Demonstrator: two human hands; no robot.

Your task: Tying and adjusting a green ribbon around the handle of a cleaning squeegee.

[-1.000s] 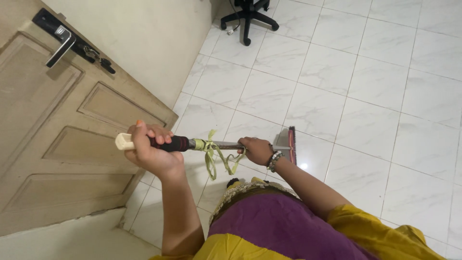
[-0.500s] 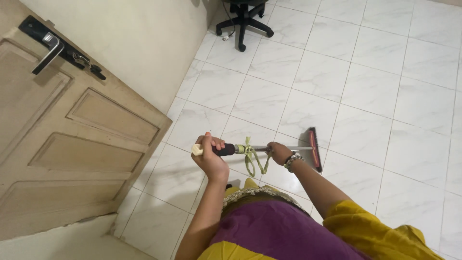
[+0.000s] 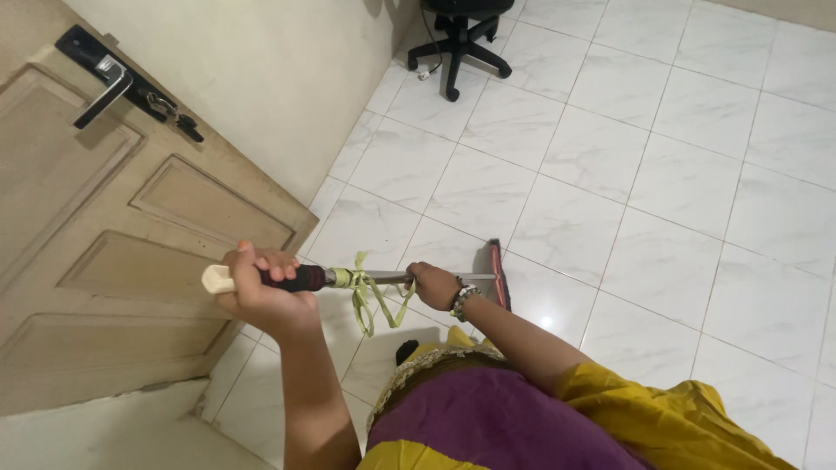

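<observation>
My left hand [image 3: 261, 292] grips the floor wiper [image 3: 383, 278] at its handle end; my right hand [image 3: 433, 285] clasps the shaft, nearer the blade, which lies ahead on the tiled floor [image 3: 662, 174].

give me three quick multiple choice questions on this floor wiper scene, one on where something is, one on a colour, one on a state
1. Where does the left hand hold the floor wiper?
A. on the blade
B. at the top grip end of the handle
C. on the loose strap

2. What colour is the strap tied round the handle?
A. yellow-green
B. blue
C. white

3. How does the wiper's blade stand?
A. lifted to chest height
B. leaning on the door
C. down at the tiled floor

Answers:
1. B: the left hand is closed round the dark grip next to the cream end cap, while the right hand grips the metal shaft lower down.
2. A: the strap hanging from the shaft is yellow-green.
3. C: the blade sits low on the white tiles, away from the door.
</observation>
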